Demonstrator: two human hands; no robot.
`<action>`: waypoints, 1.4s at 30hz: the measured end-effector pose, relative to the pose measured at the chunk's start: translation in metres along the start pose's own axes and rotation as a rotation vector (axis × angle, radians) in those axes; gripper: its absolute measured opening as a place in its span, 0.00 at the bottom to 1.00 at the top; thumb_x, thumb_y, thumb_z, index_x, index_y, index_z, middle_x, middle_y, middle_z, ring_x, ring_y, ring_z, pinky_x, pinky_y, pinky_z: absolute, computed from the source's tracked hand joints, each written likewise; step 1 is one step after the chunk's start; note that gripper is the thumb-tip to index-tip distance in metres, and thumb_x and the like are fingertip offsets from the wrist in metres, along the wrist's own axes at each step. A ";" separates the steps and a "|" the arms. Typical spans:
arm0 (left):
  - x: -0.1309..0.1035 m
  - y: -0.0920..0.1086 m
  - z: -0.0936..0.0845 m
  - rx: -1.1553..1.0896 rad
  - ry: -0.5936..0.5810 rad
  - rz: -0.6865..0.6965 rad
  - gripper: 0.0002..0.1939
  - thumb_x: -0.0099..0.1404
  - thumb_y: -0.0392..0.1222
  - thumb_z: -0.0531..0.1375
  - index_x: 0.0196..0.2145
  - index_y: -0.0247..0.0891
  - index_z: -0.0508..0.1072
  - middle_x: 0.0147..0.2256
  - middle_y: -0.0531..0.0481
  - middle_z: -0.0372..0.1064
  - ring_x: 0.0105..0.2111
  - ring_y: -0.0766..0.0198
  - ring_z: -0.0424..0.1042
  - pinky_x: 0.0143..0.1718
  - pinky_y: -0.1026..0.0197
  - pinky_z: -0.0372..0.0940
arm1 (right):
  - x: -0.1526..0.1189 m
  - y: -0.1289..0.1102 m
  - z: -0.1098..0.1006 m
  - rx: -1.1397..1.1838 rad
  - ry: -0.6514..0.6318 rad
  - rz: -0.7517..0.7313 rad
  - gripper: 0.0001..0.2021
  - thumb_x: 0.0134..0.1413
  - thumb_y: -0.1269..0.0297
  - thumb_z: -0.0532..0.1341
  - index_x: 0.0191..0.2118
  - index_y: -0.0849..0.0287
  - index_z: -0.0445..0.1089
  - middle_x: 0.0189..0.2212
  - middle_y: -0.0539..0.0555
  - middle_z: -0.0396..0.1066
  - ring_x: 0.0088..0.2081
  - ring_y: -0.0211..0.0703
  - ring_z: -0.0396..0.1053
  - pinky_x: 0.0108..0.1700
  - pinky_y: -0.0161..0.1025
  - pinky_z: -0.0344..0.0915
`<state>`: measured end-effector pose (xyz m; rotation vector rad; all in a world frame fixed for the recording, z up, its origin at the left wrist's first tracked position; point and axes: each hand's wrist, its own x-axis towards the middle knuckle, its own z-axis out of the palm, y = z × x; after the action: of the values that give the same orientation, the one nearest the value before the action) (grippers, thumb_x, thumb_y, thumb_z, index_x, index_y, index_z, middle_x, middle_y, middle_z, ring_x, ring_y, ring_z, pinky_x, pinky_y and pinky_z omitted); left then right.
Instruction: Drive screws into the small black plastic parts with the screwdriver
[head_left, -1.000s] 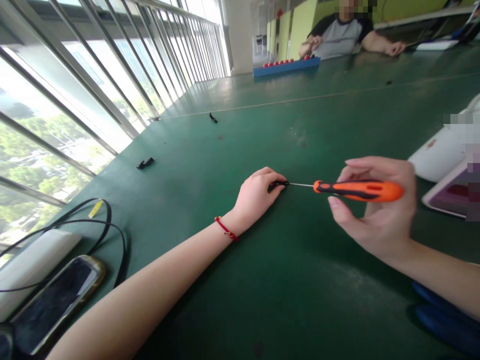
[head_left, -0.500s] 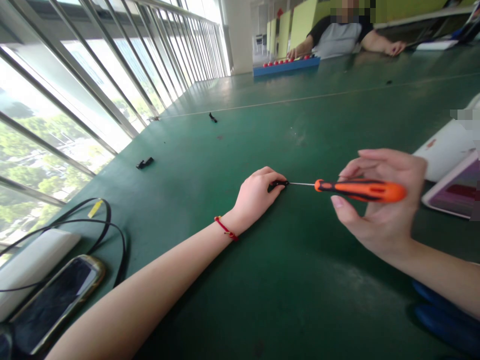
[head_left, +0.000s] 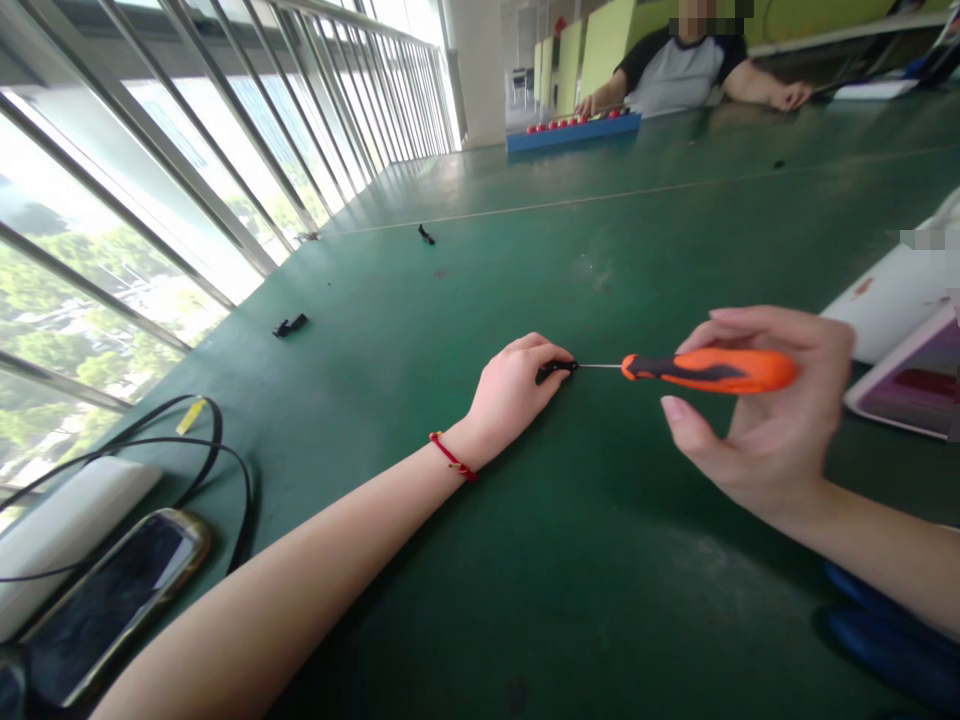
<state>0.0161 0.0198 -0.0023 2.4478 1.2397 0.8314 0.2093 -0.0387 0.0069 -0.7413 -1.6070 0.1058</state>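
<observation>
My left hand [head_left: 517, 385], a red cord bracelet on its wrist, rests on the green table. Its thumb and fingers pinch a small black part [head_left: 555, 371], mostly covered by them. A screwdriver [head_left: 712, 370] with an orange and black handle lies level, its thin shaft reaching left to the end of that part. Around the handle, my right hand [head_left: 780, 400] is loosely curled. The thumb stands apart below the handle, while the fingers are behind and above it. Where the tip meets the part is too small to make out.
Two small black pieces [head_left: 290, 325] [head_left: 426, 235] lie on the table [head_left: 450, 300]. At left are a phone [head_left: 112, 610], a white box [head_left: 82, 520] and a black cable [head_left: 247, 490], beside a railing [head_left: 360, 90]. Across sits a person [head_left: 679, 75] by a blue rack [head_left: 574, 132].
The screwdriver handle has turned about its axis and shifted slightly left and up. My right hand's fingers have moved a little; my left hand has stayed in place.
</observation>
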 end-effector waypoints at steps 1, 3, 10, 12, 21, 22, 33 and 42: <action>0.000 0.000 0.000 0.000 0.000 0.001 0.10 0.63 0.36 0.55 0.39 0.38 0.75 0.40 0.49 0.71 0.39 0.63 0.71 0.41 0.62 0.66 | 0.001 0.000 0.000 0.009 -0.021 0.019 0.32 0.34 0.73 0.67 0.50 0.52 0.63 0.37 0.53 0.64 0.34 0.44 0.67 0.34 0.43 0.68; 0.000 0.000 0.000 -0.001 -0.001 0.000 0.10 0.63 0.36 0.55 0.39 0.38 0.75 0.40 0.49 0.71 0.39 0.63 0.71 0.41 0.62 0.66 | 0.001 -0.003 -0.002 -0.066 -0.104 0.077 0.27 0.37 0.72 0.67 0.48 0.50 0.65 0.29 0.49 0.65 0.28 0.41 0.65 0.30 0.42 0.66; -0.001 0.001 -0.001 -0.010 -0.007 -0.006 0.10 0.63 0.37 0.55 0.39 0.38 0.75 0.40 0.49 0.71 0.39 0.63 0.71 0.41 0.62 0.66 | -0.002 -0.011 -0.004 -0.238 -0.205 0.069 0.06 0.47 0.71 0.63 0.32 0.52 0.69 0.21 0.46 0.69 0.24 0.40 0.67 0.29 0.41 0.64; -0.001 0.001 0.000 -0.009 -0.005 -0.009 0.10 0.63 0.36 0.55 0.39 0.38 0.75 0.40 0.49 0.71 0.39 0.63 0.71 0.41 0.62 0.66 | -0.002 -0.008 -0.003 -0.218 -0.166 0.041 0.11 0.45 0.72 0.64 0.36 0.52 0.69 0.25 0.47 0.69 0.25 0.39 0.67 0.29 0.40 0.64; 0.000 0.001 0.000 -0.007 0.003 -0.002 0.10 0.63 0.36 0.56 0.39 0.38 0.75 0.40 0.49 0.71 0.39 0.63 0.71 0.41 0.61 0.66 | 0.001 -0.005 -0.002 -0.152 -0.144 0.089 0.18 0.43 0.70 0.65 0.43 0.51 0.67 0.23 0.46 0.64 0.23 0.39 0.63 0.28 0.41 0.62; 0.000 0.001 0.000 -0.008 0.003 -0.004 0.10 0.63 0.36 0.56 0.39 0.38 0.75 0.40 0.49 0.71 0.39 0.63 0.71 0.41 0.61 0.66 | 0.001 -0.007 -0.002 -0.194 -0.173 0.075 0.12 0.45 0.70 0.64 0.39 0.51 0.68 0.19 0.45 0.63 0.21 0.38 0.62 0.28 0.41 0.61; -0.001 0.000 0.001 0.005 0.020 -0.002 0.09 0.63 0.37 0.56 0.39 0.38 0.75 0.39 0.49 0.72 0.38 0.63 0.71 0.40 0.62 0.66 | 0.001 0.000 0.001 0.014 0.023 0.062 0.27 0.37 0.72 0.67 0.47 0.53 0.62 0.40 0.54 0.64 0.34 0.43 0.67 0.37 0.43 0.68; 0.000 0.002 0.000 -0.017 0.040 0.002 0.07 0.61 0.35 0.57 0.36 0.37 0.74 0.35 0.50 0.72 0.34 0.65 0.70 0.37 0.63 0.66 | -0.003 -0.010 -0.004 -0.235 -0.200 0.125 0.05 0.48 0.69 0.62 0.33 0.54 0.68 0.16 0.44 0.63 0.21 0.37 0.63 0.28 0.38 0.60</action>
<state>0.0169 0.0187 -0.0015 2.4309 1.2386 0.8920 0.2091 -0.0502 0.0098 -1.0405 -1.7817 0.0840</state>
